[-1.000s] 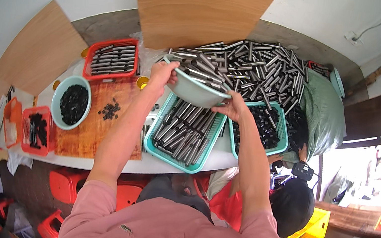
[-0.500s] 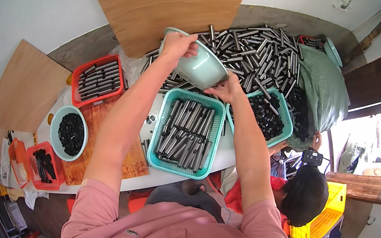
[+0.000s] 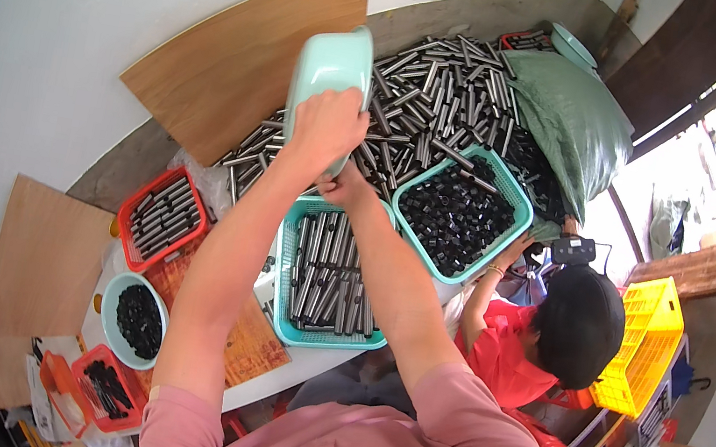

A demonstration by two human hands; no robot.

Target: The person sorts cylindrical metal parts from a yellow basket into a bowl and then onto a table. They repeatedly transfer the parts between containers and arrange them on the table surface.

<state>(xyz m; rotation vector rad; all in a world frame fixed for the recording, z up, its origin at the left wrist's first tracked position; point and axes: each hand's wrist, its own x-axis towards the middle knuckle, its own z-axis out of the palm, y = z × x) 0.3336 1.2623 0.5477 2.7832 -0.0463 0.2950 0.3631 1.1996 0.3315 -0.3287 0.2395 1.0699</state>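
A mint-green basin (image 3: 333, 58) is turned up on its side above a large heap of metal tubes with black ends (image 3: 441, 95). My left hand (image 3: 328, 129) is closed on the basin's edge. Lower down, my right hand (image 3: 343, 186) grips its bottom end. What the basin holds, if anything, is hidden. Under my right forearm stands a teal basket (image 3: 324, 341) with rows of such tubes. To its right, another teal basket (image 3: 453, 279) is full of small black pieces, with a few tubes lying across its far side.
On the left stand a red basket of tubes (image 3: 130, 218), a pale bowl of black parts (image 3: 108, 314) and a red basket of black strips (image 3: 82, 359). A wooden board (image 3: 235, 51) leans at the back. A green sack (image 3: 574, 118) and a co-worker (image 3: 583, 323) are at right.
The basin has gone from slanted to nearly on end and moved left, both hands still on it. My view has shifted right, and the black-piece basket now shows more fully.
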